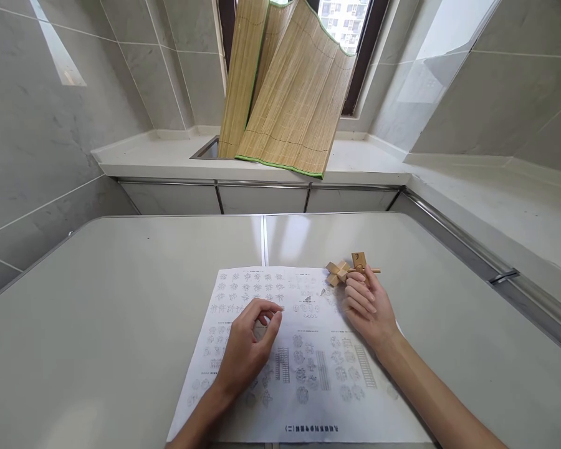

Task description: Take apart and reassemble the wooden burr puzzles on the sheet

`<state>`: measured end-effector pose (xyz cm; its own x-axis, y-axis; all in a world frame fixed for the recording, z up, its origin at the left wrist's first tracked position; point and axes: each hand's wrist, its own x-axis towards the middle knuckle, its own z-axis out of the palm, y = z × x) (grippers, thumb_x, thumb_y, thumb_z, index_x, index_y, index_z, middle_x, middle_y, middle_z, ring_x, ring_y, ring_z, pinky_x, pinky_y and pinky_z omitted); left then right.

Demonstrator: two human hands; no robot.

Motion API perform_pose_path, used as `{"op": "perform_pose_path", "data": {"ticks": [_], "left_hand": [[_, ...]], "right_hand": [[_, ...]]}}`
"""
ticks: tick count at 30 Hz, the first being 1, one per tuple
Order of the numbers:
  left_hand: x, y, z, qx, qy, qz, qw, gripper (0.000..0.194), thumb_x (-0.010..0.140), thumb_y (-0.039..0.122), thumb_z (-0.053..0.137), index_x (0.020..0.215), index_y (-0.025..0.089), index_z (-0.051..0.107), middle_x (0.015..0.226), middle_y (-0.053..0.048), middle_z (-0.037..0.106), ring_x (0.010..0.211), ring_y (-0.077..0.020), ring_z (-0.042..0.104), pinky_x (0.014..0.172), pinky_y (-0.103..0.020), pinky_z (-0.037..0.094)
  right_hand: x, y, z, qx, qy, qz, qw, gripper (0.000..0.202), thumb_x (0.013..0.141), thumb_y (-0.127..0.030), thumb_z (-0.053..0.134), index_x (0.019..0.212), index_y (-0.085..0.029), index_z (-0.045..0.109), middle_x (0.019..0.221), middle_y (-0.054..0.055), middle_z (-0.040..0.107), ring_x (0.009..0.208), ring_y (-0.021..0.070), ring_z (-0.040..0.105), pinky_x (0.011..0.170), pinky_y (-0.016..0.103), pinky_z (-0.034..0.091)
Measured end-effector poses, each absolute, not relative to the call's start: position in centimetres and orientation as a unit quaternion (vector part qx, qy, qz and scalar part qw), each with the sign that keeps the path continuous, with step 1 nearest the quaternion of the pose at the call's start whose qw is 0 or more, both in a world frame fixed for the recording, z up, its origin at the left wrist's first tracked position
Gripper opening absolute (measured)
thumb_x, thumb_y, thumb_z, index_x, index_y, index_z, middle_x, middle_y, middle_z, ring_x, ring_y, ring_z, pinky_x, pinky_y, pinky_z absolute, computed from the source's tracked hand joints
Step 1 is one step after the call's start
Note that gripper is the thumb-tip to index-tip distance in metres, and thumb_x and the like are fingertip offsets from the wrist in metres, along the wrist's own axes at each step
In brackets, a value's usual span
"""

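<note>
My left hand (252,340) rests over the middle of a large printed sheet (303,399). Its fingers are curled, with thumb and index tips close together and nothing visible between them. At the sheet's far right corner, my right hand (367,308) is closed, with its fingertips on a thin wooden stick (376,270). A square wooden block (358,258) with a dark mark stands by those fingertips. Just left of them lies a cross-shaped wooden interlocking puzzle (337,273). The right fingers partly hide how the stick and block meet.
The sheet, with rows of small puzzle drawings, lies on a pale glossy table (121,324) with a centre seam. Behind it, a bamboo mat (294,93) leans against the window on a white ledge (159,156). A metal rail (453,227) runs along the right side.
</note>
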<state>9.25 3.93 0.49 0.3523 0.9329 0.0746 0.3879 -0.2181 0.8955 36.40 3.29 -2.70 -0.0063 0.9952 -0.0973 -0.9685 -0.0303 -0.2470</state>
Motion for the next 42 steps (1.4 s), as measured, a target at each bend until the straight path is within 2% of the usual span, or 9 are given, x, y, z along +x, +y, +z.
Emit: {"op": "perform_pose_path", "data": {"ticks": [12, 22, 25, 29, 34, 37, 38, 40, 42], "left_hand": [[9.3, 4.0, 0.8, 0.71, 0.471, 0.329, 0.407, 0.027, 0.1, 0.048, 0.056, 0.099, 0.025, 0.07, 0.098, -0.005, 0.072, 0.088, -0.0233, 0.066, 0.072, -0.033, 0.054], [9.2, 4.0, 1.0, 0.708, 0.461, 0.327, 0.422, 0.026, 0.101, 0.046, 0.056, 0.098, 0.024, 0.069, 0.099, -0.005, 0.072, 0.091, -0.0233, 0.066, 0.081, -0.036, 0.053], [9.2, 3.9, 1.1, 0.709, 0.464, 0.326, 0.418, 0.027, 0.1, 0.048, 0.055, 0.097, 0.024, 0.07, 0.098, -0.006, 0.073, 0.091, -0.0244, 0.066, 0.079, -0.037, 0.054], [9.2, 3.9, 1.1, 0.711, 0.465, 0.326, 0.415, 0.029, 0.1, 0.049, 0.055, 0.097, 0.025, 0.07, 0.096, -0.005, 0.073, 0.089, -0.0243, 0.066, 0.079, -0.037, 0.054], [9.1, 3.7, 1.1, 0.703, 0.474, 0.33, 0.415, 0.03, 0.1, 0.051, 0.053, 0.099, 0.025, 0.069, 0.097, -0.006, 0.073, 0.089, -0.0244, 0.064, 0.076, -0.036, 0.054], [9.0, 3.6, 1.1, 0.7, 0.469, 0.331, 0.424, 0.029, 0.098, 0.05, 0.058, 0.109, 0.025, 0.068, 0.109, -0.008, 0.073, 0.098, -0.026, 0.065, 0.087, -0.041, 0.055], [8.9, 3.6, 1.1, 0.699, 0.46, 0.334, 0.433, 0.031, 0.096, 0.05, 0.062, 0.114, 0.025, 0.067, 0.114, -0.008, 0.072, 0.103, -0.0271, 0.066, 0.093, -0.043, 0.055], [8.8, 3.5, 1.1, 0.694, 0.425, 0.342, 0.47, 0.046, 0.09, 0.05, 0.069, 0.129, 0.026, 0.062, 0.128, -0.011, 0.069, 0.117, -0.0304, 0.064, 0.105, -0.048, 0.051], [8.6, 3.4, 1.0, 0.682, 0.384, 0.337, 0.523, 0.068, 0.084, 0.051, 0.077, 0.143, 0.027, 0.053, 0.144, -0.013, 0.062, 0.133, -0.0336, 0.058, 0.114, -0.051, 0.046]], "right_hand": [[37.7, 4.0, -3.9, -0.179, -0.1, 0.687, 0.697, 0.043, 0.095, -0.03, 0.075, 0.071, -0.024, 0.04, 0.042, -0.014, 0.045, 0.028, 0.0029, 0.038, 0.027, 0.011, 0.022], [38.1, 4.1, -3.5, -0.212, -0.108, 0.677, 0.696, 0.025, 0.096, -0.03, 0.075, 0.086, -0.022, 0.054, 0.043, -0.015, 0.043, 0.027, 0.0035, 0.036, 0.025, 0.01, 0.028], [37.6, 4.0, -2.9, -0.245, -0.124, 0.647, 0.712, 0.03, 0.094, -0.039, 0.077, 0.085, -0.022, 0.054, 0.044, -0.015, 0.042, 0.027, 0.0033, 0.032, 0.024, 0.011, 0.027], [35.7, 3.5, -1.7, -0.394, -0.22, 0.517, 0.728, 0.039, 0.095, -0.057, 0.07, 0.082, -0.022, 0.057, 0.044, -0.012, 0.042, 0.029, 0.0036, 0.024, 0.025, 0.014, 0.021], [32.5, 2.2, -1.1, -0.501, -0.41, 0.419, 0.637, 0.042, 0.101, -0.056, 0.059, 0.078, -0.022, 0.063, 0.042, -0.005, 0.051, 0.034, 0.0082, 0.033, 0.036, 0.022, 0.027], [31.0, 1.4, -1.6, -0.49, -0.514, 0.434, 0.554, 0.045, 0.101, -0.049, 0.064, 0.065, -0.022, 0.063, 0.04, -0.003, 0.05, 0.04, 0.0128, 0.04, 0.045, 0.027, 0.033], [30.6, 1.1, -1.8, -0.476, -0.547, 0.434, 0.535, 0.044, 0.1, -0.046, 0.065, 0.064, -0.022, 0.065, 0.046, -0.001, 0.055, 0.044, 0.0143, 0.044, 0.048, 0.028, 0.036], [29.8, 0.6, -2.0, -0.446, -0.613, 0.428, 0.491, 0.036, 0.101, -0.042, 0.062, 0.072, -0.023, 0.07, 0.067, 0.004, 0.067, 0.056, 0.0176, 0.053, 0.054, 0.029, 0.039], [29.1, 0.2, -2.0, -0.427, -0.658, 0.425, 0.452, 0.031, 0.103, -0.04, 0.059, 0.08, -0.024, 0.072, 0.076, 0.005, 0.068, 0.063, 0.0192, 0.054, 0.057, 0.03, 0.039]]}}
